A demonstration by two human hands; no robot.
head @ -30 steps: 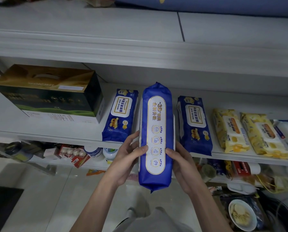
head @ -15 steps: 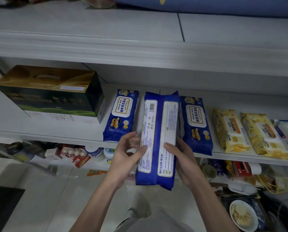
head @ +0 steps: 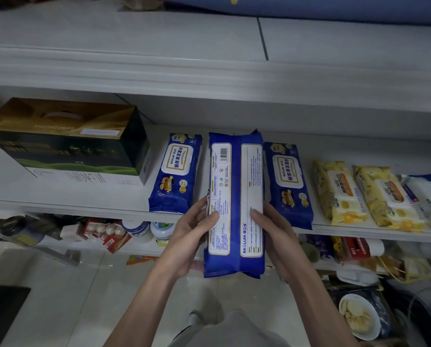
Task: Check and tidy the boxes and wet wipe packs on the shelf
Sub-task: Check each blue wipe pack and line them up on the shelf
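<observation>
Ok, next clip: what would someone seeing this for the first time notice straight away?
A long blue wet wipe pack held centre frame, printed back with barcode facing the camera, gripped by the left hand and right hand. Behind it, two matching blue packs lie on the white shelf, flanked by a dark green and gold carton left and yellow wipe packs right.

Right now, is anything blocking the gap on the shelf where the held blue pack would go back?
Nothing visible does. Both hands, left hand and right hand, hold the blue pack in front of the gap between two blue wipe packs; the pack hides most of the gap.
</observation>
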